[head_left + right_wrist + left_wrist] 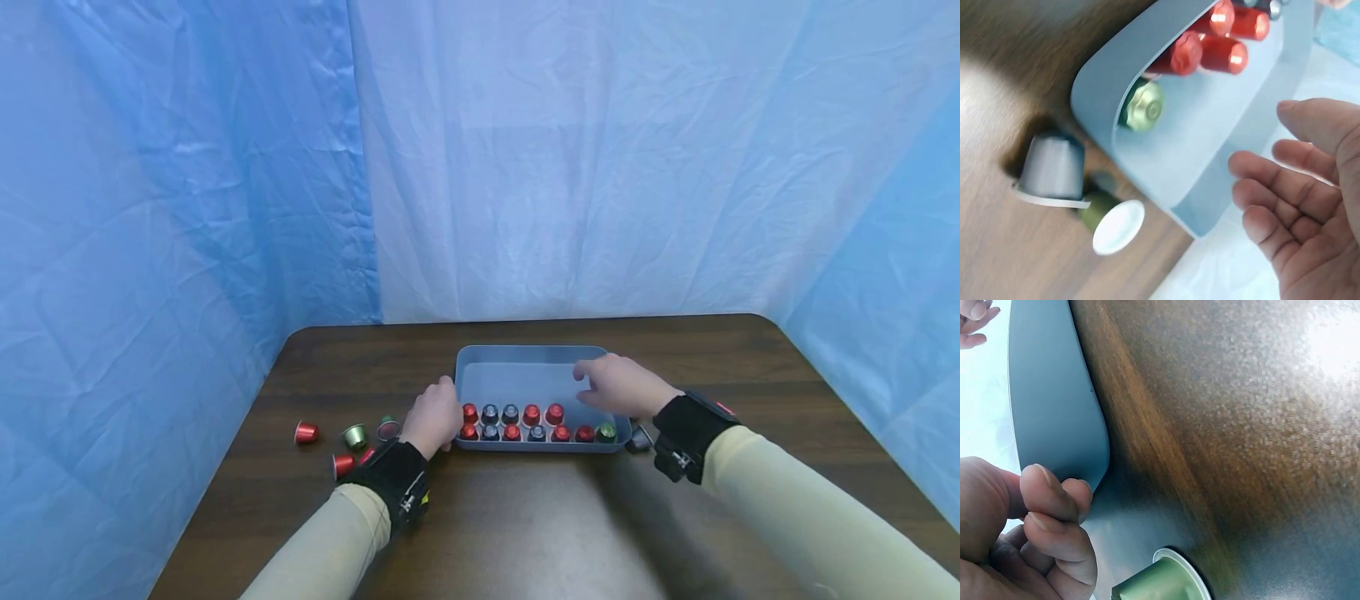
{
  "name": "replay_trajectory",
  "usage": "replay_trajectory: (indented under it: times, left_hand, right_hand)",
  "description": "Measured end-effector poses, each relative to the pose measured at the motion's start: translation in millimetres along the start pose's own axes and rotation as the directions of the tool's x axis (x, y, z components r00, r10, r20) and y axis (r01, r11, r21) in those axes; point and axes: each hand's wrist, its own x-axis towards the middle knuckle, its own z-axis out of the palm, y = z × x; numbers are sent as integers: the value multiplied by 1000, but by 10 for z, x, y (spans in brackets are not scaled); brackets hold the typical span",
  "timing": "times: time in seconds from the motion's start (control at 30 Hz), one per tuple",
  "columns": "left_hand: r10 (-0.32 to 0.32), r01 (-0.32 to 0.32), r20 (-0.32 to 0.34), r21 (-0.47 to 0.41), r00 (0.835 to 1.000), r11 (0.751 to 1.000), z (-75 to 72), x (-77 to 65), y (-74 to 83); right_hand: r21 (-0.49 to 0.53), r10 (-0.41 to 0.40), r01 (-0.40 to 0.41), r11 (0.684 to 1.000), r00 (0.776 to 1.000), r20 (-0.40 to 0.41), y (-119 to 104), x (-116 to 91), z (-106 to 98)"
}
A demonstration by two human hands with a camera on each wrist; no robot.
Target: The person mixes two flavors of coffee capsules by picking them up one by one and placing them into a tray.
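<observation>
A blue-grey tray (543,447) holds two rows of coffee capsules along its near side, red, dark blue and one green (1145,106). My left hand (433,417) is at the tray's left end; its thumb and fingers (1044,487) are curled together, overlapping the tray's corner in the left wrist view, with no capsule visible between them. Over the right part of the tray hovers my right hand (626,385), fingers spread loosely and thumb apart, holding nothing. A grey capsule (1054,169) and a green one (1116,228) lie on the table outside the tray's right end.
Several loose capsules lie left of the tray, among them a red one (305,432) and a light green one (355,436) near my left wrist. The wooden table (510,517) ends at blue and white sheets (562,167) behind it.
</observation>
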Motion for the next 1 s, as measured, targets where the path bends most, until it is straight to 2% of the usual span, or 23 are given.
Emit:
replay_trajectory:
  times: [0.43, 0.8, 1.0]
  left_hand:
    - [0, 0, -2, -1, 1000, 1000, 10, 24, -10]
    - [-2, 2, 0, 11, 1000, 1000, 0, 16, -1]
    - [-7, 7, 1, 9, 1000, 1000, 0, 16, 6]
  right_hand:
    - [-42, -61, 58, 997, 995, -75, 334, -311, -69]
    - [-114, -98, 89, 990, 993, -74, 463, -530, 27]
    - [-143, -87, 76, 987, 994, -69, 522, -585, 104]
